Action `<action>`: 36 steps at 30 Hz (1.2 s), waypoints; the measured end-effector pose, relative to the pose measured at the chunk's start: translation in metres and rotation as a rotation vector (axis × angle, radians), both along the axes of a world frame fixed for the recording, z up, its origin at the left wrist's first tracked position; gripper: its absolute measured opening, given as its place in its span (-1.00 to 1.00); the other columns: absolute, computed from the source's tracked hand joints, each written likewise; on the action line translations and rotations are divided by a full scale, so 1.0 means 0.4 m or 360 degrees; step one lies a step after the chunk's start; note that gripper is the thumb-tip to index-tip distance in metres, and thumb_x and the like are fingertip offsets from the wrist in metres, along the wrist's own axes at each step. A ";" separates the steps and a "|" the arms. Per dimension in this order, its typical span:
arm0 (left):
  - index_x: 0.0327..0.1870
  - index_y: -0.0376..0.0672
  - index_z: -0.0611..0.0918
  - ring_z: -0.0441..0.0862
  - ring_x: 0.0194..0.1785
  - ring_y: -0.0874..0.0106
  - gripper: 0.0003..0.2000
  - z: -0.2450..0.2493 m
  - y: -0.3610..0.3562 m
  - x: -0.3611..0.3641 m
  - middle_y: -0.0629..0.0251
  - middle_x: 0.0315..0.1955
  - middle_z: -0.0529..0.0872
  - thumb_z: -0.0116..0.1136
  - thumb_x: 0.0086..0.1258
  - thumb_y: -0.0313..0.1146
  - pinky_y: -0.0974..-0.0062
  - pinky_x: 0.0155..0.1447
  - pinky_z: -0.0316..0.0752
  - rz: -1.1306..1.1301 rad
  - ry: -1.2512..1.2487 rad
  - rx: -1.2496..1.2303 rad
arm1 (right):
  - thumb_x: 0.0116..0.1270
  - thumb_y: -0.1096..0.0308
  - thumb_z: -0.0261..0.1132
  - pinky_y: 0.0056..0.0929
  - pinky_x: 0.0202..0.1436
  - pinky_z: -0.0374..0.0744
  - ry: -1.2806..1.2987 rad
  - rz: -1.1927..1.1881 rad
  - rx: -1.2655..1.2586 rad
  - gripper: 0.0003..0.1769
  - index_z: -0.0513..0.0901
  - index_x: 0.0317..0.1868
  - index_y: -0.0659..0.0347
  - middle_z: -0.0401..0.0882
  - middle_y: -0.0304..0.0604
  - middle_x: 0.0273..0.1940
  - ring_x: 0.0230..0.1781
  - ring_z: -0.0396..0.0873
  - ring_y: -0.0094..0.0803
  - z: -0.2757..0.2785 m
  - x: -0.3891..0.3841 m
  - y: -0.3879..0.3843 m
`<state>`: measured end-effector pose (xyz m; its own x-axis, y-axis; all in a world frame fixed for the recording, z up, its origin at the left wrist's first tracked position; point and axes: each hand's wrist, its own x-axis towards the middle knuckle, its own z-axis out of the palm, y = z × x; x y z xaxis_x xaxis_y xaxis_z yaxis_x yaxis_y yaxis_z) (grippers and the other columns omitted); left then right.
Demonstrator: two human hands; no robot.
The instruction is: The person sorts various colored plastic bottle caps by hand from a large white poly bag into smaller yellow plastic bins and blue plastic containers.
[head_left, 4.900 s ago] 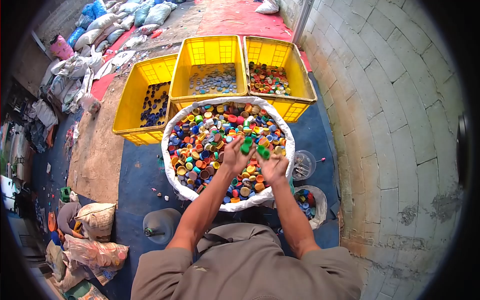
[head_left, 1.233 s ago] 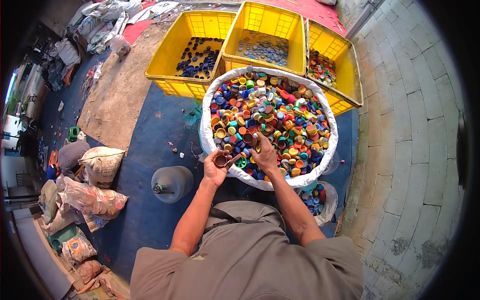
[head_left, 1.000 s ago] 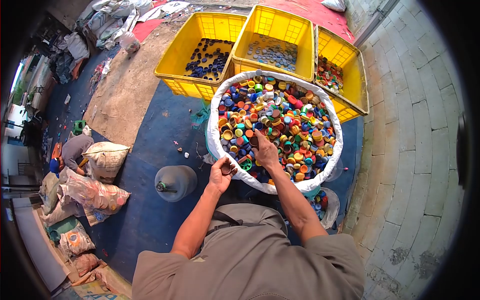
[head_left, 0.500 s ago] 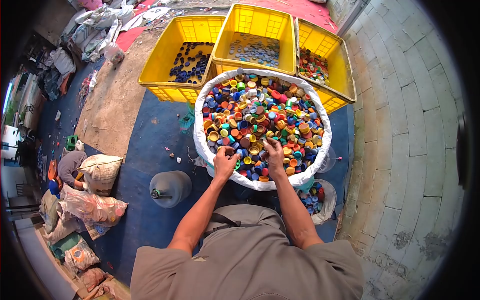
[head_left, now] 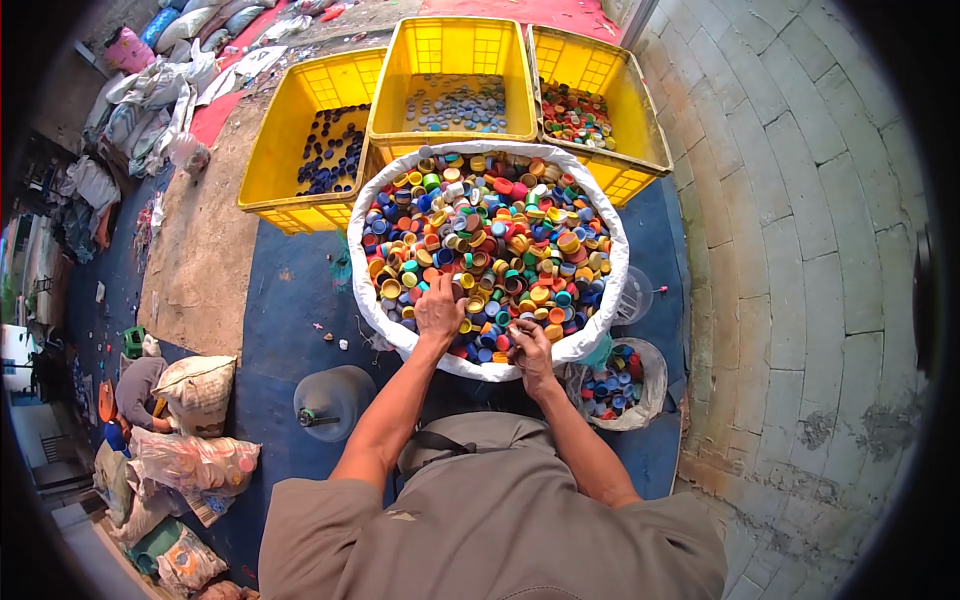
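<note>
A big white sack (head_left: pixel 619 262) with a rolled rim stands in front of me, heaped with plastic bottle caps (head_left: pixel 505 240) of many colours. My left hand (head_left: pixel 438 312) reaches over the near left part of the heap, its fingers stretched out and touching the caps. Close to the sack's near rim, my right hand (head_left: pixel 533 350) is closed, fingertips pinched around what looks like a small pale bottle cap, mostly hidden by the fingers.
Behind the sack stand a yellow crate (head_left: pixel 275 150) with dark blue caps, a yellow crate (head_left: pixel 400 50) with pale caps and a yellow crate (head_left: pixel 640 110) with mixed ones. A smaller bag (head_left: pixel 655 385), a large clear jug (head_left: pixel 340 400) and a block wall (head_left: pixel 790 250) are nearby. At left, a person (head_left: pixel 143 390) bends beside filled sacks (head_left: pixel 200 395).
My view has shifted, so the sack and crates appear further left. My left hand has stretched forward onto the caps. My right hand has drawn back toward the near rim.
</note>
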<state>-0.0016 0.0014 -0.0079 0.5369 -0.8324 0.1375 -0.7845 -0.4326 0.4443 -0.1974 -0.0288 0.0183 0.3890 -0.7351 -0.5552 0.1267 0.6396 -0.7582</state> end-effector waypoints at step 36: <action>0.07 -0.06 0.54 0.62 -0.03 0.47 -0.66 0.096 0.022 -0.117 0.41 -0.16 0.67 0.24 0.27 -0.35 0.42 -0.03 0.53 0.0318 0.3236 -0.0284 | -0.03 0.47 0.00 -0.07 0.31 0.43 -0.0883 -0.0290 0.0505 -0.35 0.30 0.20 0.34 0.42 0.09 0.14 0.18 0.44 -0.03 -0.001 -0.078 -0.044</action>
<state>-0.0484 0.0101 0.0305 0.0542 -0.8030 -0.5935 0.8308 -0.2934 0.4729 -0.2286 -0.0462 0.0179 0.5646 -0.6500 -0.5086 0.5711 0.7526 -0.3279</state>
